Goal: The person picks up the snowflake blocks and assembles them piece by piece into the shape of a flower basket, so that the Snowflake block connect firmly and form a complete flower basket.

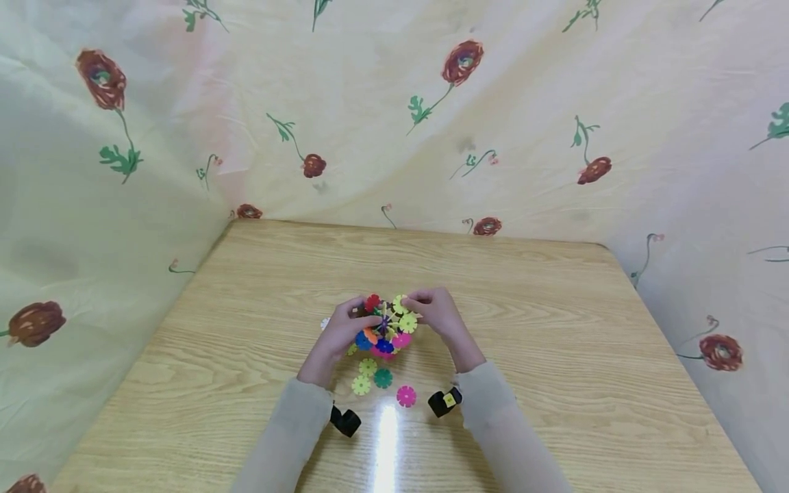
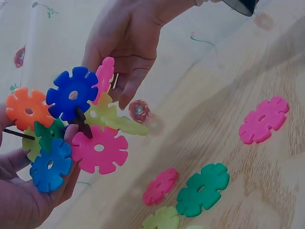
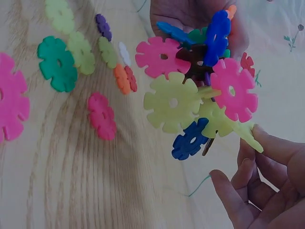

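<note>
A ball-like cluster of interlocked plastic snowflake discs point(image 1: 385, 344), in pink, blue, yellow-green, orange, red and dark pieces, is held up off the table. My left hand point(image 1: 337, 333) grips it from the left; in the left wrist view the fingers curl behind an orange disc point(image 2: 28, 109) and a light blue disc point(image 2: 51, 165). On the other side, my right hand point(image 3: 271, 183) pinches the edge of a yellow-green disc point(image 3: 249, 136) that sticks out of the cluster. A pink disc point(image 3: 233, 90) and a larger yellow-green disc point(image 3: 159, 102) face the right wrist camera.
Loose discs lie on the wooden table point(image 1: 555, 383) below the hands: a green one point(image 1: 383, 378), a pink one point(image 1: 406, 396) and yellow-green ones point(image 1: 361, 385). Purple point(image 3: 103, 27), orange point(image 3: 121, 79) and white point(image 3: 124, 53) ones lie farther off. Flowered cloth point(image 1: 370, 103) hangs around the table.
</note>
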